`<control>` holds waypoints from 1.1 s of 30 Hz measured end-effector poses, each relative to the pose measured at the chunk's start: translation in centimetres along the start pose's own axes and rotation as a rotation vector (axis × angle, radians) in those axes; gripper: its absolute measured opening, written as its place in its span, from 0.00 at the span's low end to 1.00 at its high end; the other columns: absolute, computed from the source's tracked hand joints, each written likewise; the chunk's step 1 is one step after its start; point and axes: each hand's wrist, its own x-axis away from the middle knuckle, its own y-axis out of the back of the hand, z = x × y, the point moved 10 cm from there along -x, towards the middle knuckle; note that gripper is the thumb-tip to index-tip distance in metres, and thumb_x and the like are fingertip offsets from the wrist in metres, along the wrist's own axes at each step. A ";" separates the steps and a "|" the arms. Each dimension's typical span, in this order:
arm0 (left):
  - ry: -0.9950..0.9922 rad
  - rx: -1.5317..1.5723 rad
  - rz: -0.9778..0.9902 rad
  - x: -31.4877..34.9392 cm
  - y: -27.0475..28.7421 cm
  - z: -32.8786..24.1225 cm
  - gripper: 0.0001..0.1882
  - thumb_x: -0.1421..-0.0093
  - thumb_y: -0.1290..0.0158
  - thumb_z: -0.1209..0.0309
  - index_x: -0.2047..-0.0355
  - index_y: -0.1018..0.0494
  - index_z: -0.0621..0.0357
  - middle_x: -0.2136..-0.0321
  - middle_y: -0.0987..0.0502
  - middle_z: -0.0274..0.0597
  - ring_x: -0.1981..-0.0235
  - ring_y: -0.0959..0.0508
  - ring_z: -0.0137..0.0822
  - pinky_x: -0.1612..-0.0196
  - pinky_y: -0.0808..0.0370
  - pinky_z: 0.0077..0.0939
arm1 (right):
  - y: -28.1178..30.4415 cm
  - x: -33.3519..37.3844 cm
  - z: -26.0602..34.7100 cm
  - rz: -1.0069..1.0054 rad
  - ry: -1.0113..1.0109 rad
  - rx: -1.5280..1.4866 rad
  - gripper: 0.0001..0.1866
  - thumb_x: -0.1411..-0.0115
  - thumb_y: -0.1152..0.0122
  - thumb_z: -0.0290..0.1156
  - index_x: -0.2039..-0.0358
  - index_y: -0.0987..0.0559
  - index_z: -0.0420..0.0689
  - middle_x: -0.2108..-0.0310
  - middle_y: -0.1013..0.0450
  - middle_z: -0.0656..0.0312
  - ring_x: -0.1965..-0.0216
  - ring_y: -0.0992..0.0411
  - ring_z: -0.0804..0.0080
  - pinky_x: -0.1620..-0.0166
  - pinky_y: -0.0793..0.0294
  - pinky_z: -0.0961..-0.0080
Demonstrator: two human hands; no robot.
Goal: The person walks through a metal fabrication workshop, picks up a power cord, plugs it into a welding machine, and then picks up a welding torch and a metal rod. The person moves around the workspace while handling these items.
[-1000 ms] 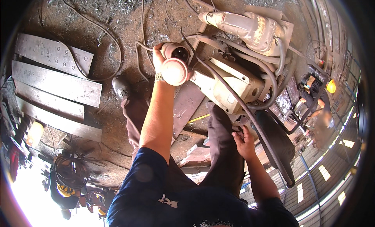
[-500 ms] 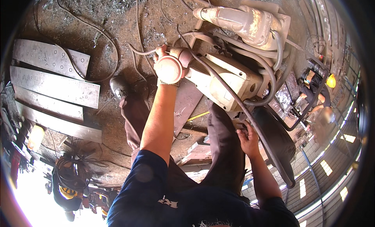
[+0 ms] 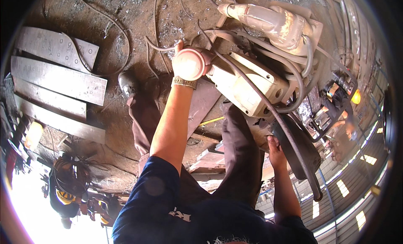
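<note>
A large beige power machine [image 3: 239, 82] stands in front of me, at an angle. My left hand [image 3: 179, 61] is closed around its round, pinkish-red end cap [image 3: 192, 64], which hides much of the palm; a strap circles that wrist. Down at the machine's lower right side, my right hand [image 3: 276, 153] has its fingers drawn together beside the black housing [image 3: 296, 151]. What those fingers grip, if anything, is hidden. A thick dark cable [image 3: 268, 103] runs across the machine's body and down past the right hand.
Several flat steel plates [image 3: 58, 82] lie at the left, some with rows of holes. Another worn beige motor unit [image 3: 273, 25] with hoses stands at the top. Cables [image 3: 121, 30] and metal shavings cover the floor. A person in a yellow helmet [image 3: 356, 97] crouches at the right; more people are lower left.
My view has shifted slightly. My right hand's fingers, spread apart before, are now closer together and nearer the black housing. My left hand still holds the end cap.
</note>
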 end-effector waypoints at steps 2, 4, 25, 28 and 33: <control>0.000 0.054 -0.036 -0.4 1.6 -0.3 0.15 0.40 0.53 0.61 0.72 0.24 0.58 0.79 0.22 0.44 0.79 0.22 0.43 0.75 0.21 0.40 | 0.3 -0.3 0.3 0.009 -0.043 -0.149 0.15 0.38 0.44 0.35 0.57 0.25 0.37 0.58 0.26 0.58 0.56 0.30 0.71 0.50 0.35 0.76; 0.014 0.071 -0.005 -0.9 2.8 -0.5 0.14 0.40 0.54 0.60 0.72 0.25 0.56 0.80 0.23 0.42 0.80 0.22 0.43 0.75 0.22 0.39 | 0.2 -0.4 0.7 0.021 -0.116 -0.191 0.14 0.38 0.44 0.34 0.58 0.24 0.37 0.60 0.26 0.58 0.58 0.29 0.72 0.52 0.34 0.77; -0.279 -0.114 -0.430 -1.0 5.7 -1.7 0.17 0.44 0.49 0.63 0.61 0.33 0.65 0.70 0.26 0.46 0.69 0.24 0.39 0.66 0.24 0.33 | 3.9 -1.6 0.4 -0.004 0.057 -0.158 0.16 0.38 0.49 0.26 0.51 0.34 0.33 0.61 0.28 0.55 0.62 0.26 0.69 0.57 0.27 0.72; -0.386 -0.113 -0.482 -1.4 6.9 -2.4 0.20 0.45 0.49 0.64 0.57 0.37 0.66 0.67 0.27 0.48 0.68 0.24 0.40 0.66 0.24 0.34 | 4.3 -0.8 2.8 -0.020 -0.123 -0.177 0.18 0.38 0.48 0.27 0.50 0.35 0.32 0.58 0.29 0.55 0.62 0.27 0.69 0.57 0.27 0.72; -0.397 -0.294 -0.388 -3.1 7.2 -2.8 0.21 0.42 0.53 0.64 0.53 0.38 0.65 0.60 0.30 0.50 0.59 0.27 0.42 0.58 0.26 0.35 | 5.1 -1.3 1.8 0.053 -0.030 -0.138 0.24 0.38 0.47 0.29 0.44 0.40 0.35 0.48 0.35 0.51 0.56 0.30 0.66 0.54 0.27 0.69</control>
